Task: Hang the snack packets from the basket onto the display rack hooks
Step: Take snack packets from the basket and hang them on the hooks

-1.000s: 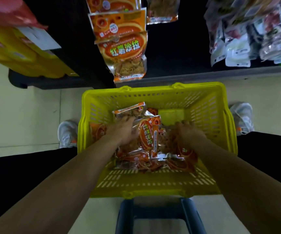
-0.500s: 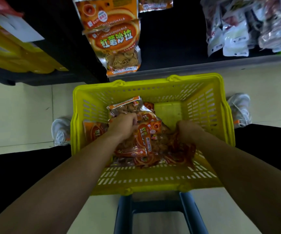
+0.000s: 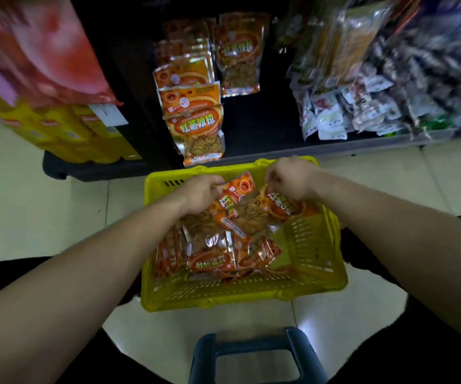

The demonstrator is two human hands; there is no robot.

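Observation:
A yellow plastic basket stands on the floor below me with several orange snack packets lying in it. My left hand pinches the top corner of one orange packet and holds it above the pile. My right hand pinches the top of a second orange packet over the basket's far right side. On the dark display rack ahead, matching orange packets hang in a column, with another packet to their right.
Yellow boxes and a red bag sit on the left shelf. Mixed small packets crowd the right part of the rack. A dark blue handle lies near me on the tiled floor.
Both hands have risen out of the pile toward the basket's far edge, each lifting a packet by its top. The view has tilted up, showing more of the rack.

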